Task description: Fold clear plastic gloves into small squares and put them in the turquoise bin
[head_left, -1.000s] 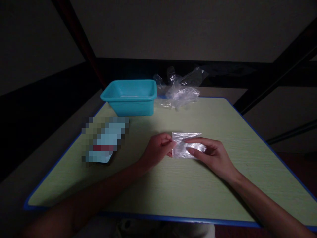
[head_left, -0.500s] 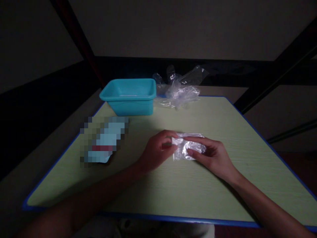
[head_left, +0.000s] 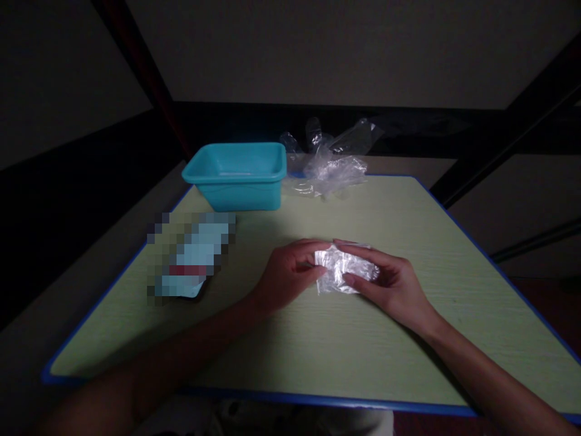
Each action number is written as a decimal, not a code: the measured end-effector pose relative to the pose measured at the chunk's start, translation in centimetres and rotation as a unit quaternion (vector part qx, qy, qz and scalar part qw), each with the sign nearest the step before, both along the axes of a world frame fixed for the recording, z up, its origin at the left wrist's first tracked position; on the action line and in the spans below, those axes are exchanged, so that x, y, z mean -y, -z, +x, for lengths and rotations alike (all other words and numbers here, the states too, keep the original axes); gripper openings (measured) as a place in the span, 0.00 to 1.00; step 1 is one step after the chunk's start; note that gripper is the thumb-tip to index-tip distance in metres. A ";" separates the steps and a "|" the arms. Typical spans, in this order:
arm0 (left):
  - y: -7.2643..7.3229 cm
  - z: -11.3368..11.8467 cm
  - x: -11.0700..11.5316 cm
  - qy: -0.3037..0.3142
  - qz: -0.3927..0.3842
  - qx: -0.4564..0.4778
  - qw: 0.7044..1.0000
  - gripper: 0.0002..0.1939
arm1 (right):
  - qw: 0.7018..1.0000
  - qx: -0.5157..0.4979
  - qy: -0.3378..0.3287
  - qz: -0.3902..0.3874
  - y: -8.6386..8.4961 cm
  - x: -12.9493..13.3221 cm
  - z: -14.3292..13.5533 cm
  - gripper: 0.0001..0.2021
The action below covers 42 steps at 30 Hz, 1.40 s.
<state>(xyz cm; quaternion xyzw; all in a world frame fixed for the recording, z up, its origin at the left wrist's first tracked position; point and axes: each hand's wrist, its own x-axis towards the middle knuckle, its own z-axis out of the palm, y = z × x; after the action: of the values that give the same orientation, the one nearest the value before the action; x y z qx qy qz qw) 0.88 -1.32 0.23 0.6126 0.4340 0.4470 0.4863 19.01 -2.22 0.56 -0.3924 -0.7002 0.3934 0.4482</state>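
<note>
A small, shiny bundle of folded clear plastic film (head_left: 338, 270) lies between my hands, low over the middle of the table. My left hand (head_left: 288, 272) pinches its left end, with the thumb in front and the fingers along the top edge. On the right side my right hand (head_left: 393, 278) grips the same bundle, its thumb pressed on the near face and its fingers behind. The fingertips of both hands nearly meet at the top edge. Whether the film is a glove or a bag cannot be made out.
Behind my hands, a turquoise plastic basin (head_left: 247, 195) stands at the table's back left. Beside it lies a crumpled heap of clear disposable plastic gloves (head_left: 333, 169). A pixelated light-blue flat item (head_left: 195, 254) rests at left on the blue-edged table (head_left: 281, 357).
My left fingers have slid slightly right along the bundle's top edge, closer to my right fingertips. More of the film's front face shows. The right hand has barely moved.
</note>
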 end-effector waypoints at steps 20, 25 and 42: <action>-0.2 -0.3 -0.3 0.036 0.023 -0.046 0.998 0.13 | 0.999 -0.007 0.039 -0.027 0.2 0.0 0.1 0.22; 0.3 -0.1 -0.3 0.033 -0.021 -0.015 0.999 0.15 | 0.999 -0.006 0.036 -0.033 0.2 -0.1 0.1 0.22; 0.4 -0.4 -0.2 0.041 -0.047 -0.036 0.997 0.26 | 0.998 0.014 0.039 -0.040 0.0 0.1 0.1 0.24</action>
<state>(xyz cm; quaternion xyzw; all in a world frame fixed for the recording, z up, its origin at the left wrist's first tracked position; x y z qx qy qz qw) 0.51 -1.17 -0.15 0.6223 0.4463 0.3830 0.5166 19.08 -2.29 0.58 -0.4423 -0.6745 0.3975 0.4375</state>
